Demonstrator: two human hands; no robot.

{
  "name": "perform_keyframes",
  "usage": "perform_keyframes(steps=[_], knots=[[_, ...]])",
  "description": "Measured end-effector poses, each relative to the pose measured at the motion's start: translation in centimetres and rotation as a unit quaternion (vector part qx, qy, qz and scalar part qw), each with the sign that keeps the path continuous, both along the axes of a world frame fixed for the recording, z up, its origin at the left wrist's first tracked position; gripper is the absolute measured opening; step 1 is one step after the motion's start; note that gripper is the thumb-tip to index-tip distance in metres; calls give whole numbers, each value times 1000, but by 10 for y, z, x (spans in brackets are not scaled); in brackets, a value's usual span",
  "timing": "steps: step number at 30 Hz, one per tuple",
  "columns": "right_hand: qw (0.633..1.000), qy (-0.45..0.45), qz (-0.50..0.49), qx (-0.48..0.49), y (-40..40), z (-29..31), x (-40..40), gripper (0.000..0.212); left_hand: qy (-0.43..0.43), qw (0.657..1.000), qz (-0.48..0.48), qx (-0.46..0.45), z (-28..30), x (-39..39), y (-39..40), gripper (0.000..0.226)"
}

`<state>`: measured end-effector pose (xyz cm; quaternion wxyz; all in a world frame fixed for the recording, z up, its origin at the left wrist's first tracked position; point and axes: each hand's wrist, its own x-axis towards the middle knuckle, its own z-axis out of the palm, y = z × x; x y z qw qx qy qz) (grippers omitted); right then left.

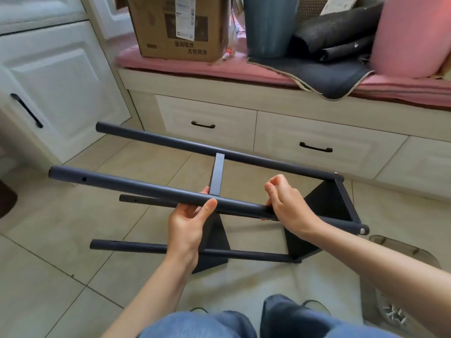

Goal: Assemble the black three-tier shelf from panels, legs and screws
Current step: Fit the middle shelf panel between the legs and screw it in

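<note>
The black shelf frame lies on its side on the tiled floor, its legs pointing left. One panel is fixed at the legs' right end. A middle panel stands edge-on between the legs. My left hand grips the near upper leg beside the middle panel, thumb on top. My right hand rests over the same leg further right, with thumb and forefinger pinched together; whether they hold a screw is hidden. The far upper leg and the lower legs lie free at their left ends.
A window bench with drawers and a pink cushion runs behind the frame, carrying a cardboard box and a grey bin. A white cabinet stands at left. A clear tray with screws sits at lower right. My knees are at the bottom.
</note>
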<state>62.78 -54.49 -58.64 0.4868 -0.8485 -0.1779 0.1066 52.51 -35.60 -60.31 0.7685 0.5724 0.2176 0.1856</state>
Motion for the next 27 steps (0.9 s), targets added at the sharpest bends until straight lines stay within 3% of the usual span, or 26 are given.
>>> perform_keyframes(steps=[14,21,27], knots=[[995,40,60,-63,21,-24,3,18,53,996,37,-61,-51,-20,19,53],[991,89,72,-73,28,-32,4,24,70,995,33,-68,-63,-30,26,55],[982,73,100,-139,35,-38,-5,30,83,995,26,-52,-65,-40,26,62]])
